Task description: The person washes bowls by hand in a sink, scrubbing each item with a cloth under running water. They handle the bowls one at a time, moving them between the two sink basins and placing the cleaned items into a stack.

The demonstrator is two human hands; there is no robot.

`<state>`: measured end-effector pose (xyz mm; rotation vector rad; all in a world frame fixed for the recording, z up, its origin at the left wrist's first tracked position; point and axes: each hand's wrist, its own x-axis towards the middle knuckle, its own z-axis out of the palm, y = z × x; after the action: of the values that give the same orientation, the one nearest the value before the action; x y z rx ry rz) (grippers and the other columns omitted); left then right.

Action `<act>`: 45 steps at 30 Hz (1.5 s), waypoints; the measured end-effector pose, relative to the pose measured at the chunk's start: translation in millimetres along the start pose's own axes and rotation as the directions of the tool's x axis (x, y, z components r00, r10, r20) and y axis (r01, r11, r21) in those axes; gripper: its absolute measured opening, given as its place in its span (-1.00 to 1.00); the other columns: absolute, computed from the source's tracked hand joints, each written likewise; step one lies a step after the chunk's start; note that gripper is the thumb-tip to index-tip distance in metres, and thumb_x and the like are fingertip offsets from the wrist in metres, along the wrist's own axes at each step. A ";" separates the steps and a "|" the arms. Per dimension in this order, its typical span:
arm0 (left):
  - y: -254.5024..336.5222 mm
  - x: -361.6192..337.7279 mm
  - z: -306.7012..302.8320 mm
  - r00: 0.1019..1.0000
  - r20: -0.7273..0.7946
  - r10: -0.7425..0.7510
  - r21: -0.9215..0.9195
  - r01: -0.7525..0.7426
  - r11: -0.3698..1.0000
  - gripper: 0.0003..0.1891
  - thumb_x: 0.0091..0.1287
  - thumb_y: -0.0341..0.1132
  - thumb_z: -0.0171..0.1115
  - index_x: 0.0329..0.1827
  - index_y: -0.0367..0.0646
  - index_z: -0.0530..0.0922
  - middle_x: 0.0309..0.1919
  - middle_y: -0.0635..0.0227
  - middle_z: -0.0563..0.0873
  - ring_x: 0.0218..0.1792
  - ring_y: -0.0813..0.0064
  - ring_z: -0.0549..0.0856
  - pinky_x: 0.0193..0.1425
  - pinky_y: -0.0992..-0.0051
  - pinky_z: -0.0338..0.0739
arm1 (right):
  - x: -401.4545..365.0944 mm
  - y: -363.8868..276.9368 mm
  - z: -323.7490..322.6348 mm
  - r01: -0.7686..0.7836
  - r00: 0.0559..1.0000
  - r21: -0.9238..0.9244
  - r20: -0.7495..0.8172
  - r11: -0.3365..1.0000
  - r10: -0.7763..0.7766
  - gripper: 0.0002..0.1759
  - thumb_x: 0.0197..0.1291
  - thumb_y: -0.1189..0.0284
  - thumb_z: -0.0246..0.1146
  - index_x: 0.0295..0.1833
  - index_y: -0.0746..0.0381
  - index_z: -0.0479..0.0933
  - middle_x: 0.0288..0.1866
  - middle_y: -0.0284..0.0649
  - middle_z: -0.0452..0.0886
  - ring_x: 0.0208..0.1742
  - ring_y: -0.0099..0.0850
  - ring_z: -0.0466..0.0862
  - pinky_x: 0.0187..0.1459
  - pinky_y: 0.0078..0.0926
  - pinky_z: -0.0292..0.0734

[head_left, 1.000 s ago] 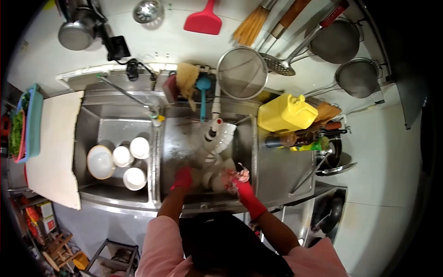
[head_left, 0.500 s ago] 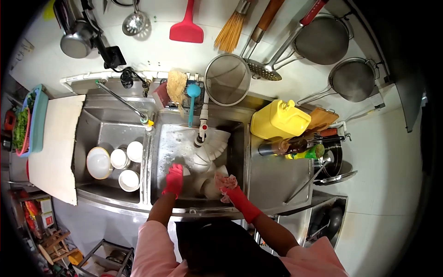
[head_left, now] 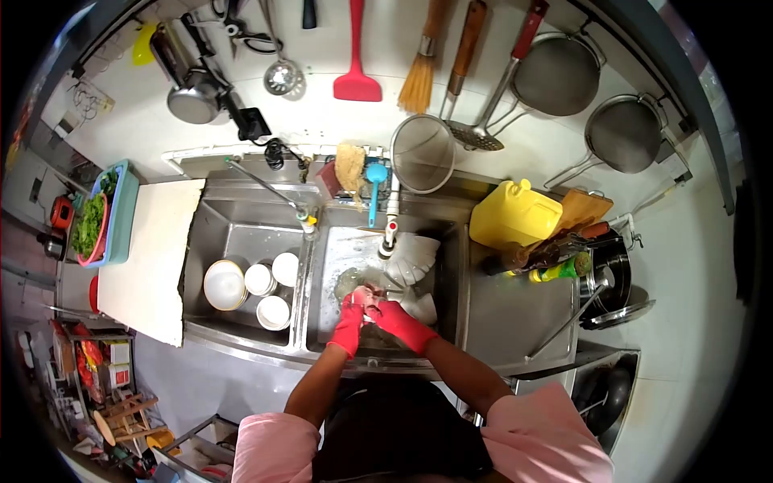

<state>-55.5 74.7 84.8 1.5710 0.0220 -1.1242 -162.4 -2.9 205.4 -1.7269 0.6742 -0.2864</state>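
My left hand (head_left: 350,319) and my right hand (head_left: 396,321), both in red rubber gloves, meet low over the right sink basin (head_left: 324,270). Fingers of both are closed. A crumpled pinkish scrubbing cloth (head_left: 367,296) shows between them, at the right hand's fingertips. A small white dish (head_left: 368,318) is pressed between the gloves, mostly hidden by them. Under and beyond the hands, white dishes (head_left: 420,307) lie in water. A fanned stack of white dishes (head_left: 415,256) leans beneath the faucet (head_left: 390,237).
The left basin (head_left: 241,241) holds several white bowls (head_left: 274,312). A cardboard sheet (head_left: 153,249) covers the left counter. To the right stand a yellow jug (head_left: 515,213) and bottles (head_left: 560,268). Strainers (head_left: 423,153) and utensils hang on the wall behind.
My hands have come together from opposite sides of the basin, the right bringing the cloth to the left. The whole view has shifted, so surroundings appear further right.
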 end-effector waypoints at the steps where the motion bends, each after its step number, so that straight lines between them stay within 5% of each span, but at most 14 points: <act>1: 10.6 -16.2 7.1 1.000 -0.031 -0.003 -0.001 0.003 1.000 -0.51 0.37 0.04 0.10 0.20 -0.10 0.41 -0.39 0.29 0.65 -0.61 0.44 0.58 -0.66 0.41 0.45 | 8.1 13.4 8.3 -0.143 0.990 -0.148 -0.032 0.979 0.140 -0.61 0.11 0.35 0.34 0.04 0.21 0.47 -0.10 -0.22 0.63 -0.11 -0.40 0.62 -0.09 -0.45 0.53; 5: 20.2 -33.3 24.6 0.997 -0.018 0.073 0.157 -0.070 0.985 -0.49 0.37 0.06 0.11 0.13 -0.21 0.51 -0.44 0.38 0.63 -0.40 0.59 0.56 -0.40 0.52 0.46 | 24.0 68.8 28.9 -0.238 0.938 -0.180 -0.299 0.954 0.177 -0.71 0.09 0.31 0.31 -0.11 0.21 0.52 -0.20 -0.11 0.64 -0.19 -0.29 0.65 -0.15 -0.40 0.53; 10: 34.2 -30.5 6.3 0.962 0.164 0.218 0.076 -0.233 0.970 -0.56 0.39 -0.05 0.11 0.09 -0.27 0.56 -0.16 0.13 0.72 -0.19 0.37 0.66 -0.07 0.42 0.53 | 34.9 120.6 1.6 0.006 0.909 -0.085 0.415 0.996 0.030 -0.59 0.08 0.12 0.19 -0.20 0.27 0.59 -0.33 -0.08 0.66 -0.29 -0.22 0.67 -0.20 -0.27 0.57; 13: 43.5 -38.0 1.6 0.938 0.223 0.266 0.245 -0.318 0.916 -0.56 0.36 -0.02 0.13 0.06 -0.22 0.58 -0.15 0.10 0.72 -0.18 0.36 0.67 -0.05 0.40 0.53 | 43.6 106.7 12.3 0.507 0.765 -0.710 0.632 0.489 0.125 -0.61 0.11 0.15 0.10 -0.21 0.27 0.58 -0.34 -0.02 0.65 -0.32 -0.16 0.67 -0.24 -0.19 0.57; 17: 89.5 -75.9 18.4 0.993 0.040 -0.112 0.099 0.108 0.989 -0.50 0.37 0.06 0.10 0.16 -0.15 0.53 -0.21 0.27 0.71 -0.21 0.33 0.66 -0.20 0.45 0.56 | 33.4 52.5 28.0 -0.211 0.929 -0.669 -0.364 0.712 -0.067 -0.72 0.04 0.27 0.17 -0.27 0.28 0.57 -0.42 0.09 0.60 -0.38 0.00 0.63 -0.36 -0.14 0.54; 22: 58.2 -23.8 2.4 0.974 0.114 0.196 0.192 -0.215 0.957 -0.48 0.36 0.09 0.09 0.27 -0.01 0.45 -0.13 0.29 0.68 -0.21 0.36 0.65 -0.30 0.37 0.58 | 41.6 67.3 10.5 -0.410 0.911 0.114 0.111 0.905 0.398 -0.69 -0.02 0.30 0.28 -0.23 0.32 0.53 -0.28 0.08 0.59 -0.18 -0.06 0.61 -0.18 -0.16 0.54; 24: 36.3 7.9 -10.1 0.924 0.252 0.286 0.259 -0.349 0.900 -0.47 0.35 0.08 0.10 0.28 -0.01 0.44 -0.08 0.27 0.66 -0.19 0.33 0.65 -0.31 0.35 0.58 | 29.9 22.7 -13.4 -0.018 0.931 -0.217 0.352 0.976 0.095 -0.69 -0.02 0.30 0.28 -0.21 0.29 0.54 -0.28 0.04 0.60 -0.18 -0.08 0.62 -0.18 -0.16 0.54; 26: 73.9 -28.8 -8.1 0.977 0.212 0.016 0.243 -0.069 0.968 -0.48 0.33 0.06 0.13 0.27 -0.01 0.44 -0.05 0.25 0.65 -0.17 0.27 0.66 -0.31 0.33 0.60 | 27.7 0.6 -14.8 0.381 0.868 -0.740 0.493 0.554 0.062 -0.70 0.00 0.27 0.26 -0.18 0.22 0.56 -0.24 -0.04 0.62 -0.19 -0.11 0.64 -0.18 -0.15 0.54; 27: 88.2 -39.7 -7.5 0.974 0.194 -0.118 0.230 0.072 0.971 -0.48 0.32 0.05 0.15 0.27 -0.01 0.44 -0.04 0.24 0.65 -0.17 0.25 0.67 -0.30 0.32 0.61 | 27.7 2.0 -11.3 0.134 0.962 -0.784 0.249 0.606 0.108 -0.65 -0.02 0.22 0.26 -0.16 0.20 0.56 -0.21 -0.03 0.62 -0.15 -0.11 0.64 -0.16 -0.16 0.54; 30: 76.8 -28.9 -13.3 0.939 0.205 -0.276 0.188 0.239 0.953 -0.54 0.30 -0.08 0.17 0.27 0.07 0.43 -0.02 0.24 0.64 -0.23 0.22 0.69 -0.34 0.25 0.64 | 27.4 7.0 -4.6 -0.405 0.899 -0.538 -0.381 0.740 0.215 -0.59 -0.08 0.16 0.33 -0.14 0.16 0.55 -0.12 -0.05 0.61 -0.10 -0.10 0.61 -0.10 -0.16 0.52; 33: 68.7 -31.5 -16.7 0.914 0.289 -0.286 0.244 0.218 0.945 -0.57 0.27 -0.28 0.17 0.23 -0.04 0.47 -0.08 0.23 0.67 -0.23 0.21 0.69 -0.32 0.24 0.63 | 30.0 35.8 -3.7 -0.136 0.913 -0.466 -0.401 0.874 -0.071 -0.56 -0.10 0.19 0.38 -0.12 0.19 0.54 -0.08 -0.04 0.59 -0.08 -0.07 0.59 -0.10 -0.16 0.52; 38: -19.0 49.9 -7.7 0.964 0.192 0.183 0.420 -0.249 0.873 -0.68 0.20 -0.44 0.19 0.04 -0.17 0.61 -0.19 0.23 0.72 -0.19 0.36 0.69 -0.12 0.40 0.57 | 25.2 67.2 6.2 -0.132 0.990 -0.246 0.015 0.960 0.139 -0.37 -0.10 0.32 0.42 0.16 0.25 0.49 0.17 -0.17 0.54 0.09 -0.36 0.58 0.08 -0.37 0.47; 41: 54.2 -7.0 -1.5 0.983 0.176 0.053 0.244 -0.096 0.965 -0.74 0.17 -0.51 0.19 -0.06 -0.24 0.65 -0.19 0.24 0.72 -0.18 0.43 0.68 -0.02 0.51 0.52 | 30.1 60.2 -12.6 -0.285 0.948 0.024 0.155 0.958 0.278 -0.28 -0.10 0.38 0.45 0.27 0.20 0.41 0.07 -0.22 0.57 0.07 -0.48 0.53 0.06 -0.46 0.43; 45: 68.0 -27.9 7.0 0.949 0.054 0.312 -0.225 -0.293 0.929 -0.74 0.09 -0.60 0.10 -0.19 -0.28 0.67 -0.24 0.28 0.72 -0.19 0.41 0.67 -0.04 0.48 0.53 | 17.1 53.2 21.1 -0.143 0.931 0.320 -0.278 0.937 0.237 -0.27 -0.04 0.49 0.37 0.34 0.11 0.37 0.02 -0.23 0.60 -0.10 -0.49 0.54 -0.07 -0.42 0.48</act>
<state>-37.1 60.0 154.8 1.2794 -0.1496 -0.9134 -152.7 -2.7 146.5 -1.3289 0.9743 -0.5046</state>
